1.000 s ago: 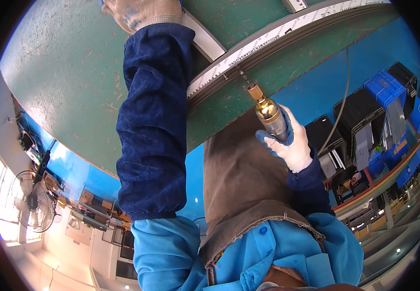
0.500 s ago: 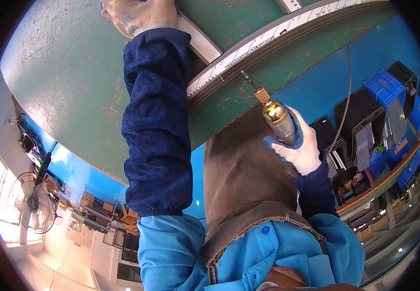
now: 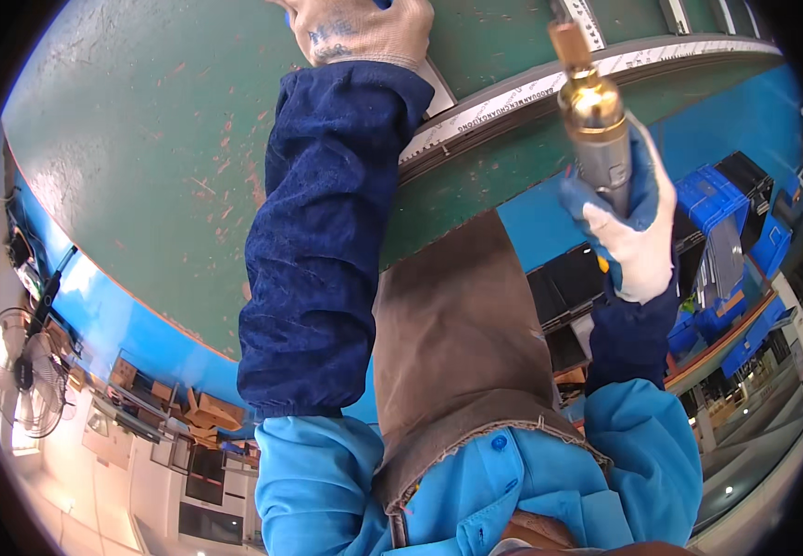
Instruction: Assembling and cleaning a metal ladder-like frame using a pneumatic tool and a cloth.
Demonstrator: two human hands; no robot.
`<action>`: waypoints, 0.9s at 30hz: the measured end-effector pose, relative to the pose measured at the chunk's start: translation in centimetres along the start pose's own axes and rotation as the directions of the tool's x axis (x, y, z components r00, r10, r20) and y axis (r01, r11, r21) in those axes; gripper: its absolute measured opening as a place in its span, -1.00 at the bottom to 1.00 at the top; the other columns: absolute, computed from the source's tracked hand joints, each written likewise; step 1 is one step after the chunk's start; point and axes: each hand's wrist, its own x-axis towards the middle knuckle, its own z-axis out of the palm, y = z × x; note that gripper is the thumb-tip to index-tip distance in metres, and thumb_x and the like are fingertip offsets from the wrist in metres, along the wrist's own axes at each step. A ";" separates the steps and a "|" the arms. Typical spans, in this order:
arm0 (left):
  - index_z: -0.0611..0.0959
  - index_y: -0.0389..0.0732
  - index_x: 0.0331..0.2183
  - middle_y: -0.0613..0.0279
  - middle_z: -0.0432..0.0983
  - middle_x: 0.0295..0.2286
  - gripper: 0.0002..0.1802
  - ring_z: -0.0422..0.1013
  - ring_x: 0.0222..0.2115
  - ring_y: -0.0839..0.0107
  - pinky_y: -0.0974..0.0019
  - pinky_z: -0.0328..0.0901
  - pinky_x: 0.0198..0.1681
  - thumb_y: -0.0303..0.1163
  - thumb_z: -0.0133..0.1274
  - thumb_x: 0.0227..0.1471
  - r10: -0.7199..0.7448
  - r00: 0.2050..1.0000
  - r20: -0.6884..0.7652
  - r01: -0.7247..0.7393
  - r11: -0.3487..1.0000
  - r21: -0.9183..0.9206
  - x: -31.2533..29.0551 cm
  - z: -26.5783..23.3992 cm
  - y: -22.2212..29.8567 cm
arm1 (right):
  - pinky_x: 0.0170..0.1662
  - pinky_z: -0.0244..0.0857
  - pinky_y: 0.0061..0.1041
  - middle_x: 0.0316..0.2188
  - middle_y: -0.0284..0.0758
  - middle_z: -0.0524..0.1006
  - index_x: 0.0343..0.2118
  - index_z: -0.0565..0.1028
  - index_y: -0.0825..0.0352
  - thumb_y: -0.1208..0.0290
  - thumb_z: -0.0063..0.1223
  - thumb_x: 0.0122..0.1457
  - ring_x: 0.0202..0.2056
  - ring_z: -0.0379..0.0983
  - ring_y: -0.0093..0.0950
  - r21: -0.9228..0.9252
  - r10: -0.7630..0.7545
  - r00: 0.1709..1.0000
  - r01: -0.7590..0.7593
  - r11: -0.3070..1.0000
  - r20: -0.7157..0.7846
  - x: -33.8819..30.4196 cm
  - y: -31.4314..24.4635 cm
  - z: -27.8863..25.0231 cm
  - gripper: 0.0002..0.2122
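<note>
My right hand (image 3: 638,236), in a white glove with blue palm and fingers, is closed around the grey body of a power screwdriver (image 3: 600,139). The tool has a shiny brass-coloured front, and its bit points to the far side over a long metal frame profile (image 3: 503,105) covered with printed white film. At the top edge, my left hand (image 3: 364,32) wears a similar glove and rests over the green table, by a shorter crossbar (image 3: 439,85) that meets the long profile. Its fingers are mostly cut off by the picture's edge, so any hold is hidden.
Green tabletop (image 3: 170,185) with scratches spreads to the left. More crossbars (image 3: 675,17) join the profile at far right. Blue crates (image 3: 712,199) and black bins (image 3: 564,283) stand below the table at right. A fan (image 3: 31,371) and cardboard boxes (image 3: 216,410) are at lower left.
My right hand has lifted the screwdriver up and to the right, and its bit now points more straight ahead. The left hand and the frame appear shifted rightward as the view turned.
</note>
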 end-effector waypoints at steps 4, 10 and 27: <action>0.57 -0.05 -0.01 -0.04 0.36 0.08 -0.43 0.17 0.19 -0.07 -0.01 0.02 0.31 -0.59 0.05 -0.15 -0.022 1.000 0.011 0.022 0.998 0.062 0.0 -0.2 -0.2 | -0.47 0.29 -0.67 -0.35 -0.27 0.51 0.21 0.24 0.43 0.31 0.46 -0.08 -0.52 0.40 -0.67 0.247 0.105 0.989 -0.127 0.961 0.102 -0.5 1.5 0.6 -0.20; 0.50 -0.37 -0.02 -0.18 0.54 -0.30 -0.59 0.52 -0.33 0.07 0.21 0.45 -0.21 -0.46 0.06 0.07 0.341 0.940 -0.018 -0.327 0.883 -0.336 -5.6 -5.1 3.4 | -0.20 0.45 -0.41 -0.36 -0.18 0.55 0.21 0.22 0.54 -0.09 0.29 0.05 -0.31 0.53 -0.41 0.406 -0.090 0.995 0.096 0.909 -0.034 -1.5 1.3 0.9 -0.13; 0.54 -0.20 -0.02 0.05 0.53 -0.41 -0.56 0.53 -0.40 0.03 0.15 0.43 -0.33 -0.08 0.00 0.23 0.146 0.545 0.826 0.654 0.543 -0.527 -21.0 -6.8 11.9 | -0.16 0.50 -0.52 -0.01 0.25 0.46 0.22 0.14 0.64 -0.25 0.09 0.12 -0.16 0.59 -0.19 0.722 0.058 0.893 -0.398 0.565 0.446 -7.1 6.0 -1.6 -0.05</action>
